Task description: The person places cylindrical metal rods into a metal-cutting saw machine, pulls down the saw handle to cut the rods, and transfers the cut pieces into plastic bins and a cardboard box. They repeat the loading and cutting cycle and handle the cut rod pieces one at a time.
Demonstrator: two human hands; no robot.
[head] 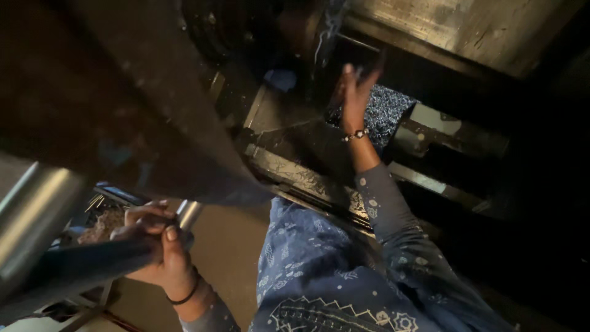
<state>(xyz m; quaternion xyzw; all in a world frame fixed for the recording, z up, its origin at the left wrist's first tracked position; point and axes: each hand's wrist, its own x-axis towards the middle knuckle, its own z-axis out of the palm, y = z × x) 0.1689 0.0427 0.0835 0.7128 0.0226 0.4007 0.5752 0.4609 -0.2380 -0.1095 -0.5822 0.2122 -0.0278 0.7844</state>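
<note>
Gripping: your left hand [157, 246] is wrapped tight round the rod [80, 261].
Axis: rod runs lower-left to upper-right.
Right hand [355, 92]: fingers spread, reaching into the machine [307, 166].

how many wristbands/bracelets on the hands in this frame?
2. A thin dark band sits on the left hand's wrist, lower left, gripping a metal bar. A beaded bracelet sits on the raised right hand's wrist. Sleeves may hide more.

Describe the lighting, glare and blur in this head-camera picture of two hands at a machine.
Head view: dim overall, right side nearly black; glare streaks the metal cylinder at the left; the raised right hand is motion-blurred against the dark machine; the left hand, wrapped around a dark bar, is better lit and sharper.
</note>
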